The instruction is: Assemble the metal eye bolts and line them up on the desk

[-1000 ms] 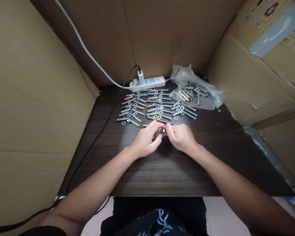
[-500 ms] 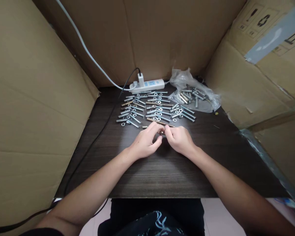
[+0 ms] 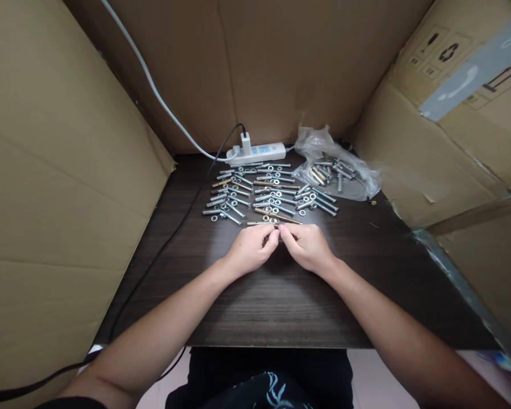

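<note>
My left hand (image 3: 249,250) and my right hand (image 3: 307,247) rest together on the dark wooden table (image 3: 281,301), fingertips meeting in a pinch just before the rows of metal parts. Both pinch a small metal piece between them; it is almost fully hidden by the fingers. Just beyond my fingertips lie rows of silver bolts, sleeves and washers (image 3: 268,193), with a brass-coloured sleeve (image 3: 276,215) closest to my hands.
A clear plastic bag (image 3: 336,165) with more bolts lies at the back right. A white power strip (image 3: 258,152) sits against the back wall, with a white cable and a black cable (image 3: 166,244) running left. Cardboard walls enclose the table on three sides.
Both hands stayed pinched together at the same spot; the small golden piece seen between the fingers earlier is now covered. The camera tilted slightly.
</note>
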